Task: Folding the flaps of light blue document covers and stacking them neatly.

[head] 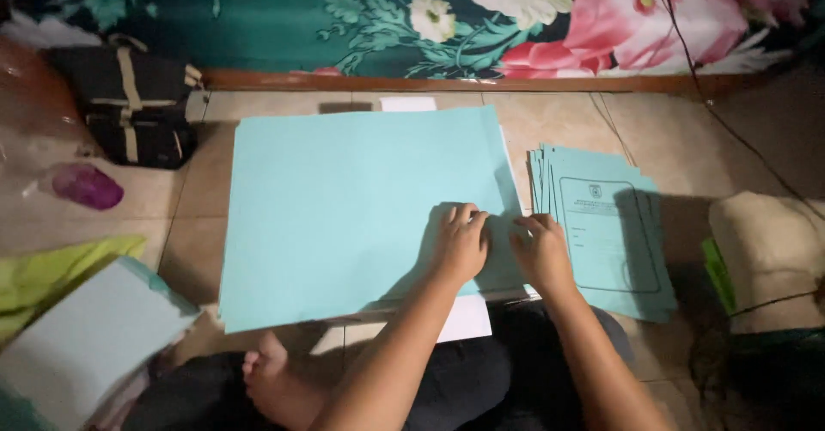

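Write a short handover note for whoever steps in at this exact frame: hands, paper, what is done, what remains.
Left hand: flat, fingers pressing the right part of the large light-blue sheet, holding nothing.
Right hand: fingers down at that sheet's right edge, beside the stack of printed blue folders.
The sheet lies spread on the tiled floor over white paper.
Done: a fanned stack of folded folders sits on the right.
Left: the sheet under the hands lies unfolded; another paper pile sits at lower left.

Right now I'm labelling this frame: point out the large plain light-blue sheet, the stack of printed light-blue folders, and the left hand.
large plain light-blue paper sheet [344, 216], head view, bare middle.
stack of printed light-blue folders [614, 242], head view, top cover.
left hand [460, 244], head view, back of hand.
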